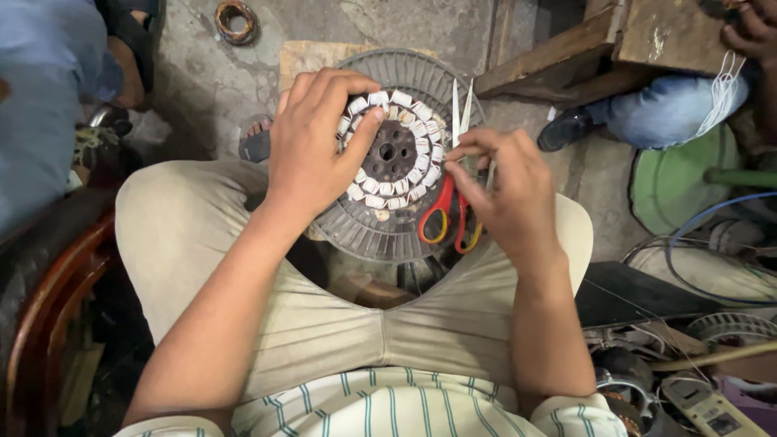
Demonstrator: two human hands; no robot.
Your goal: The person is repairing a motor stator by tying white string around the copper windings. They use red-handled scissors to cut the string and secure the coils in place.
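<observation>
A round motor stator (394, 152) with a ring of white-wrapped slots lies on a grey ribbed fan cover (380, 231) between my knees. My left hand (312, 150) grips the stator's left side, thumb pressed on its upper white slots. My right hand (506, 190) hovers at the stator's right edge, fingers pinched together on a thin white strip (456, 109). Red-and-yellow handled scissors (449, 214) lie on the cover under my right hand, blades pointing away from me.
Another person's jeans and dark shoe (566, 129) sit at the upper right by wooden planks (566, 53). A green round part (672, 186), wire loops and motor parts (728, 324) lie right. A sandalled foot (129, 48) is upper left.
</observation>
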